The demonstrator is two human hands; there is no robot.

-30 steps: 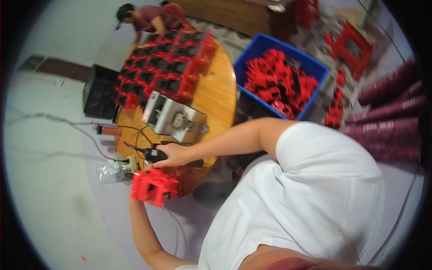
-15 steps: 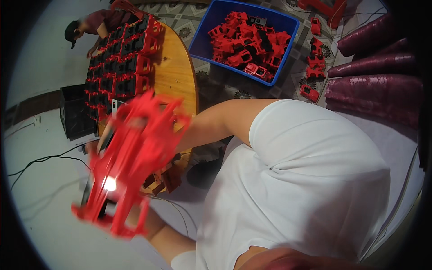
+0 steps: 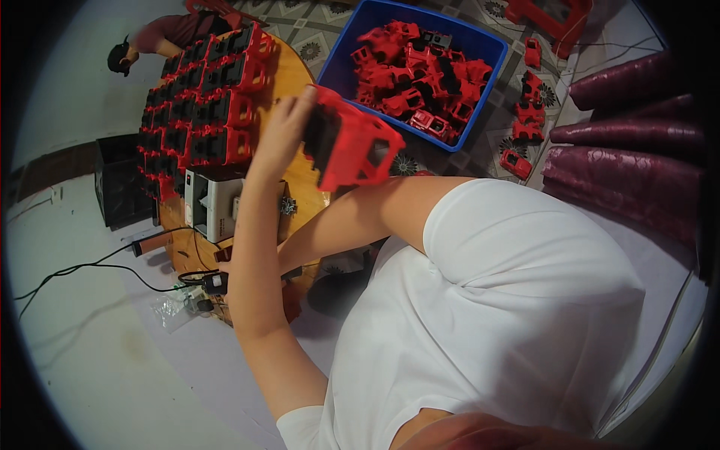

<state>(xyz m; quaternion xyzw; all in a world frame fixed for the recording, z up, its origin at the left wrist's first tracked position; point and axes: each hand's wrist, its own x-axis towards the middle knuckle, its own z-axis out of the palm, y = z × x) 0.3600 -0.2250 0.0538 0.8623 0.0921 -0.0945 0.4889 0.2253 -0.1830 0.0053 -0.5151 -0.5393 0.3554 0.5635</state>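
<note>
My left hand [image 3: 282, 139] grips a red toy car body [image 3: 360, 146] with a black chassis part along one side. It is held above the right part of the round wooden table [image 3: 304, 71], near the blue bin. My right hand [image 3: 225, 267] is mostly hidden behind my left forearm. Its visible fingers seem closed on a black corded tool [image 3: 215, 283], whose shape is partly covered. Beyond my left hand, rows of stacked red and black toy car bodies [image 3: 217, 105] cover the table's far left.
A white and black box-shaped device [image 3: 214, 202] stands on the table. The blue bin [image 3: 390, 129] is heaped with red car parts. Several red cars [image 3: 516, 163] lie on the tiled floor. Cables [image 3: 97, 262] run leftward. Another person [image 3: 169, 37] bends behind the stacks.
My left hand has carried the car body away from the camera, up and right toward the bin. It has turned, showing its black side. The table device is uncovered.
</note>
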